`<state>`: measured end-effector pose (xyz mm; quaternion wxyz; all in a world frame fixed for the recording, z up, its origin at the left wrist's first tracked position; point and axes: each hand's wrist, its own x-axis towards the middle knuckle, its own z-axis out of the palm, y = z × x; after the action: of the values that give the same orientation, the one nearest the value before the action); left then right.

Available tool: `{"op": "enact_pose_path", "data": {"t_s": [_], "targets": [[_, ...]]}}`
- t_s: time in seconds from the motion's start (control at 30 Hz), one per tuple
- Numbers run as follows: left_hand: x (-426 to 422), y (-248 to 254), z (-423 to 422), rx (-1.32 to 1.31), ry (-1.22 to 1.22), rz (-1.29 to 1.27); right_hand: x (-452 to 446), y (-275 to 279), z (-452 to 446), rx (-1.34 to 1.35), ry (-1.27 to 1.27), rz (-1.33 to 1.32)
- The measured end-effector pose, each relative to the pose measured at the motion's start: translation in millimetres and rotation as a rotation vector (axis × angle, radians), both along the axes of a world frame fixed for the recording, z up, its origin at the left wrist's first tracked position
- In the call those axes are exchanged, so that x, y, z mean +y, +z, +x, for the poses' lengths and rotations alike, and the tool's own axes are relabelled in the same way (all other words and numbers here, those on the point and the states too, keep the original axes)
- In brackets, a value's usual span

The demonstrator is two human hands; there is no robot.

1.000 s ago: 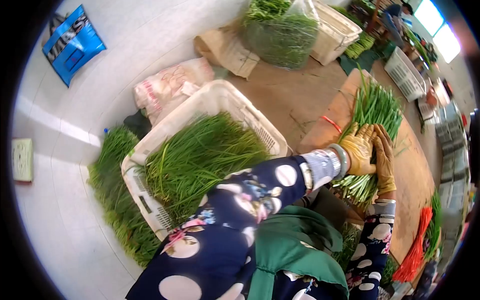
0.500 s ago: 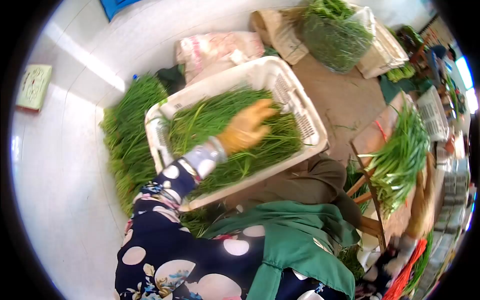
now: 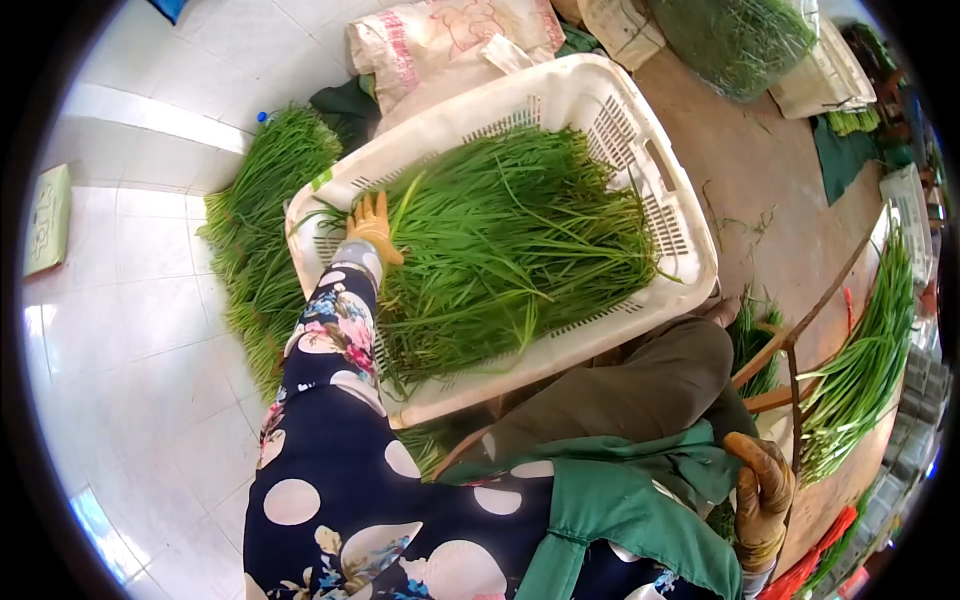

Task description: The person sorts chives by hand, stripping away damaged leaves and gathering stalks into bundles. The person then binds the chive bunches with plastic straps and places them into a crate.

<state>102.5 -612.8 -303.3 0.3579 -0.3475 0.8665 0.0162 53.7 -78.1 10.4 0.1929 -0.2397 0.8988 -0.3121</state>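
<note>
My left hand point(image 3: 372, 232), in a yellowish glove, lies with its fingers spread at the left side of the long green stalks point(image 3: 500, 230) inside a white plastic basket point(image 3: 690, 230). Low on the right, my right hand point(image 3: 762, 495), in a stained glove, is beside the edge of the wooden board point(image 3: 830, 505), its fingers curled; whether anything is between them is hidden. A bunch of green stalks point(image 3: 865, 370) rests on that board, apart from both hands.
More stalks point(image 3: 265, 230) are heaped on the floor left of the basket. Behind it lies a pink and white sack point(image 3: 440, 50). A filled clear bag point(image 3: 740, 40) and a pale crate point(image 3: 825, 75) stand at the back right. Red ties point(image 3: 815, 560) lie on the board.
My left hand left the bunch on the board and moved left to the basket's far left side. My right hand let go of the bunch and came down toward my lap. The view swung left.
</note>
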Motion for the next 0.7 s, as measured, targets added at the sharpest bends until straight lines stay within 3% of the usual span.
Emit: {"op": "enact_pose_path", "data": {"t_s": [0.07,0.27,0.33,0.47,0.6,0.67,0.7], "targets": [[-6.8,-7.7,-4.9,-0.050,0.077,0.080,-4.9,-7.5,0.5,-0.039,-0.025,0.012],[15.4,-19.0,26.0,0.260,0.171,0.147,-12.4,-30.1,-3.4,-0.162,-0.114,-0.051],[37.0,-3.3,29.5,0.256,0.176,0.153,-14.8,-37.7,-6.7,-0.206,-0.131,-0.071],[71.8,3.0,44.0,0.253,-0.125,0.019,-26.7,-48.5,-14.5,-0.233,-0.060,-0.103],[67.9,24.0,34.4,0.204,-0.024,0.149,-34.4,-48.1,-19.0,-0.245,0.027,-0.068],[40.7,2.9,30.0,0.362,0.167,0.406,-32.8,-49.0,-20.6,-0.228,0.032,-0.057],[38.0,6.5,19.9,0.267,0.114,0.402,-30.6,-49.5,-19.1,-0.223,0.034,-0.046]]}}
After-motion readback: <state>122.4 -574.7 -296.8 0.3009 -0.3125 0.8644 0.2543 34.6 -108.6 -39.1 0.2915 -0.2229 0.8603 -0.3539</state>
